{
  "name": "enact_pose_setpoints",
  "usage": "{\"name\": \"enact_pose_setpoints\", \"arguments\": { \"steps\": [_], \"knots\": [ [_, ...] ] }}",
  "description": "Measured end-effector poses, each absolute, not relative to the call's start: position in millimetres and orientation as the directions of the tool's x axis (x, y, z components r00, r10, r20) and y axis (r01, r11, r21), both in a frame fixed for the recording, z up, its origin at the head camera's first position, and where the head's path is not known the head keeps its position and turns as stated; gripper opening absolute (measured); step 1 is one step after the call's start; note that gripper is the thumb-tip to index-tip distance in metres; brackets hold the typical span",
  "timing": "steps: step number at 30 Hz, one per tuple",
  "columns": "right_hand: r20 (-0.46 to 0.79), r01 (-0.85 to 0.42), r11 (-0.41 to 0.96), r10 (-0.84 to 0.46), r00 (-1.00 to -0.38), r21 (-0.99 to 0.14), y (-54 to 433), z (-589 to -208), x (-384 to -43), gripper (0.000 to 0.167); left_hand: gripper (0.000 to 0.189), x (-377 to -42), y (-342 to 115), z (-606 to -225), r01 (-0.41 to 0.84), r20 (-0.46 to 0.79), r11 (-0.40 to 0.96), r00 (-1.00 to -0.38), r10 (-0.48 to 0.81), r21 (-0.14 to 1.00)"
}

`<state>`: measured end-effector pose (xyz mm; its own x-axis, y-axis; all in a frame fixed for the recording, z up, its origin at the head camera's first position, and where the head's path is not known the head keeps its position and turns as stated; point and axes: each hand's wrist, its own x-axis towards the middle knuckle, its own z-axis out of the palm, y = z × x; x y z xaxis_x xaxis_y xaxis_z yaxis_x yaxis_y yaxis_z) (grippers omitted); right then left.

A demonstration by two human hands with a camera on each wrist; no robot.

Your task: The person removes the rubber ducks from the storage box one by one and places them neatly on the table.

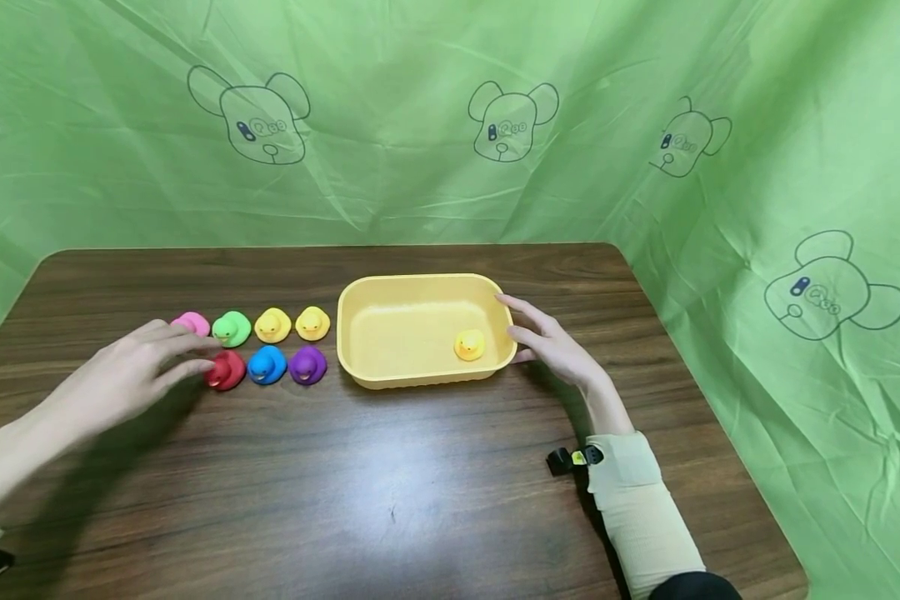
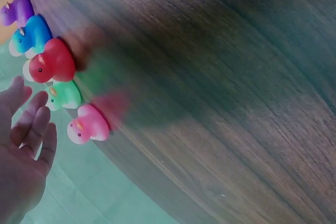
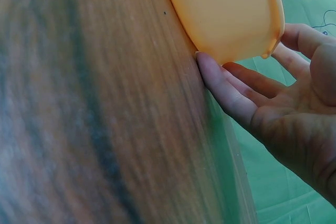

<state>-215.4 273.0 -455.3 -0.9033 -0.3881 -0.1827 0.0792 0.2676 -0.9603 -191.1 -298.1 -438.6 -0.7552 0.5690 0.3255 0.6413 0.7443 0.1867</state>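
Toy ducks stand in two rows left of a yellow plastic basin (image 1: 405, 379). The back row has a pink duck (image 1: 197, 323), a green duck (image 1: 232, 330) and two yellow ones. In front stand a red duck (image 1: 226, 371), a blue duck (image 1: 267, 365) and a purple duck (image 1: 307, 365). My left hand (image 1: 138, 367) hovers by the red duck, fingers loosely extended; the left wrist view shows nothing in its grasp. Another yellow duck (image 1: 469, 345) sits inside the basin. The spread fingers of my right hand (image 1: 566, 350) rest against the basin's right end.
All of this stands on a dark wood-grain table (image 1: 390, 500). A green cloth (image 1: 405, 125) printed with bear heads hangs behind and along the right side. A small black device (image 1: 562, 461) is strapped at the right wrist.
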Motion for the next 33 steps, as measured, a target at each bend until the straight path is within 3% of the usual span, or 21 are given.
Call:
{"name": "enact_pose_setpoints", "arguments": {
  "steps": [5,19,26,33],
  "knots": [
    [-0.186,0.082,0.269,-0.389,-0.902,-0.960,273.9,-456.5,-216.3,0.055,0.032,-188.8,-287.2,-433.0,0.615,0.340,0.762,-0.774,0.534,0.203],
    [-0.186,0.081,0.269,-0.393,-0.901,-0.960,272.9,-457.0,-216.6,0.056,0.032,-195.7,-228.4,-421.9,0.720,0.460,0.639,-0.680,0.571,0.270],
    [-0.183,0.075,0.273,-0.394,-0.901,-0.959,273.2,-457.3,-216.5,0.055,0.025,-197.6,-188.4,-416.4,0.721,0.456,0.604,-0.688,0.564,0.341],
    [-0.184,0.076,0.275,-0.390,-0.902,-0.958,274.8,-456.9,-216.5,0.056,0.022,-201.0,-141.9,-416.4,0.743,0.449,0.579,-0.667,0.595,0.336]
  ]
}}
